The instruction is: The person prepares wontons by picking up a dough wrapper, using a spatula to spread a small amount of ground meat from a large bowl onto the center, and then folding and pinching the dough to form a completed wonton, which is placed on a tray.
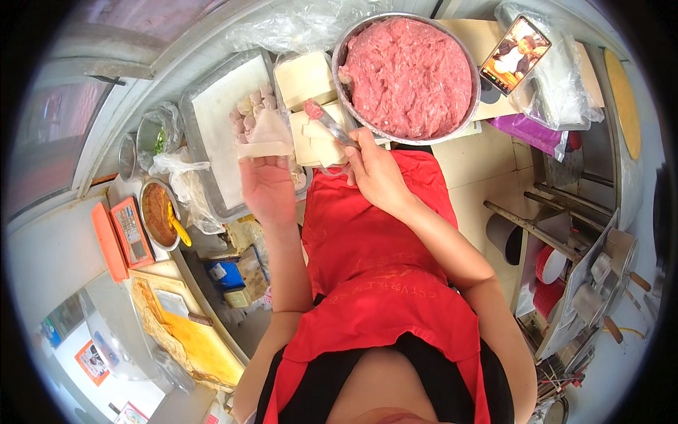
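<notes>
My left hand (pixel 268 188) is palm up over the edge of a metal tray. A pale dough wrapper (pixel 270 129) rests on its fingers, its near edge looking folded over; motion blurs this spot. Behind the wrapper, several small filled wontons (pixel 250 108) lie on the tray's white lining (pixel 220 122). In my right hand (pixel 373 172) is a flat metal spatula (pixel 335 129) with a dab of pink minced meat (pixel 313 108) on its tip. Beneath the spatula sit stacked square wrappers (pixel 323 151), with another stack (pixel 303 79) behind. A large metal bowl (pixel 475 100) heaped with minced meat (pixel 410 77) stands beyond my right hand.
Right of the bowl, a propped phone (pixel 515 55) shows a picture. On the left are a bowl of reddish-brown sauce (pixel 156 212) with a yellow-handled utensil, an orange scale (pixel 132 233), and a cleaver (pixel 172 303) on flatbread. A metal rack (pixel 556 238) holds pans and bowls at right.
</notes>
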Available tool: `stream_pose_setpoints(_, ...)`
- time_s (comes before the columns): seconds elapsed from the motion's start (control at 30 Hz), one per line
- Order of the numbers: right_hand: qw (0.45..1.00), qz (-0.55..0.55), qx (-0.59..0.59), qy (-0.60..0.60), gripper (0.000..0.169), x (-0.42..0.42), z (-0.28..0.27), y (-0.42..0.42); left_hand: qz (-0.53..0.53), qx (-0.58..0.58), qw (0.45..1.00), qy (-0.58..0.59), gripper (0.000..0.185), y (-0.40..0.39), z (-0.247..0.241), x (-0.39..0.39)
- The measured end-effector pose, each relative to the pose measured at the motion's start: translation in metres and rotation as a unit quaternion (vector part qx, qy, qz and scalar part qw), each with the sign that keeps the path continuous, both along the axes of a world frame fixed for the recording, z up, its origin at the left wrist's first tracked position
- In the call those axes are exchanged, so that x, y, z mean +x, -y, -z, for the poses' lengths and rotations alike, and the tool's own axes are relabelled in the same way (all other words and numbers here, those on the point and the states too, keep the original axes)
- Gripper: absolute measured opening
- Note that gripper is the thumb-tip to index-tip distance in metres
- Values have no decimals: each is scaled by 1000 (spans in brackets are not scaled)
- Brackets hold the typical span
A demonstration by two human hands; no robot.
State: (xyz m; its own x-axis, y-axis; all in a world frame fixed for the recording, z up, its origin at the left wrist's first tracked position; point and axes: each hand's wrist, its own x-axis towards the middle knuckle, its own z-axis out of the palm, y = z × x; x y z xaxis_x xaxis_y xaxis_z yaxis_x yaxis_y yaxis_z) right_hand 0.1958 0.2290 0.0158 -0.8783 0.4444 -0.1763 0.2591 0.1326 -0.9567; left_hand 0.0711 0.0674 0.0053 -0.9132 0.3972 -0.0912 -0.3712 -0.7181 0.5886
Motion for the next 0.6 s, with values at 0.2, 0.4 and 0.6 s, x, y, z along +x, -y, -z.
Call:
stream_pose_setpoints(0.2,995,34,39,-85,11,20,-10,-9,117,265,950,118,58,17,-10,-15)
stream_pose_setpoints(0.4,992,79,-67,-72,18,47,-28,-25,147,297,927,173,66,-6,-5,12)
stream_pose_setpoints(0.6,972,123,-179,-92,20,68,-32,-37,117,-326,935,-76,42,-27,-29,37)
